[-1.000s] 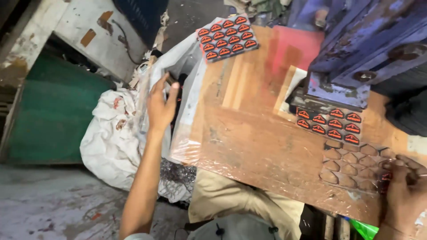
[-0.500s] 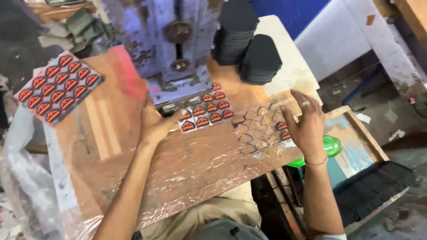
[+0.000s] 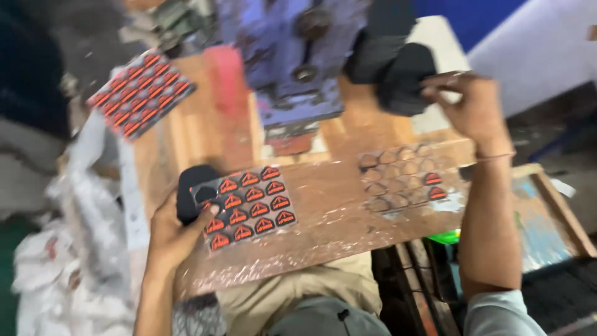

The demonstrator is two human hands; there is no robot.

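My left hand (image 3: 171, 233) grips a sheet of red and black badge-shaped patches (image 3: 252, 205) with a black pad (image 3: 189, 186) under its left end, on the wooden bench (image 3: 323, 218). My right hand (image 3: 469, 106) reaches up to a stack of black pieces (image 3: 404, 78) at the back right, fingers closed on its edge. A clear punched film (image 3: 398, 177) with empty cut-outs and two red patches lies between the hands. The frame is blurred.
A blue press machine (image 3: 292, 56) stands at the back centre. Another sheet of red patches (image 3: 142, 93) lies at the back left. White sacks (image 3: 68, 261) sit to the left, a wooden-framed tray (image 3: 547, 211) to the right.
The view swung back to the bench. My left hand came from the sacks to the patch sheet. My right hand rose from the punched film to the black stack.
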